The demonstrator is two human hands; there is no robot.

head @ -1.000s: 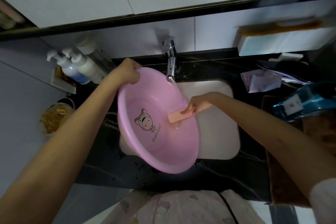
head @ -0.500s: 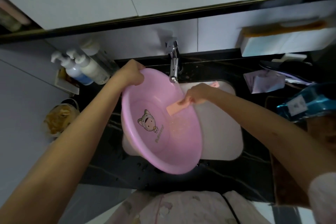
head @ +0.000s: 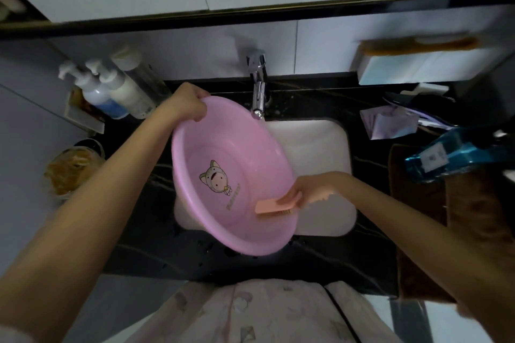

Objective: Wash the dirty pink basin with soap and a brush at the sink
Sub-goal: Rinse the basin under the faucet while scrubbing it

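Note:
The pink basin (head: 245, 145), with a cartoon figure printed on its bottom, is tilted over the left part of the white sink (head: 320, 153). My left hand (head: 189, 104) grips its far rim at the upper left. My right hand (head: 309, 189) holds a peach-coloured brush (head: 274, 206) by its handle. The brush head lies inside the basin against the lower right wall, bristles down.
A chrome tap (head: 258, 92) stands behind the sink, just above the basin's far edge. Pump bottles (head: 111, 89) stand at the back left on the black counter (head: 362, 262). A jar (head: 71, 172) sits at the left, a blue packet (head: 451, 156) and a brown cloth at the right.
My right hand has swept the brush from the basin's upper right wall, near the tap, down to its lower right wall. My left hand keeps its grip on the rim.

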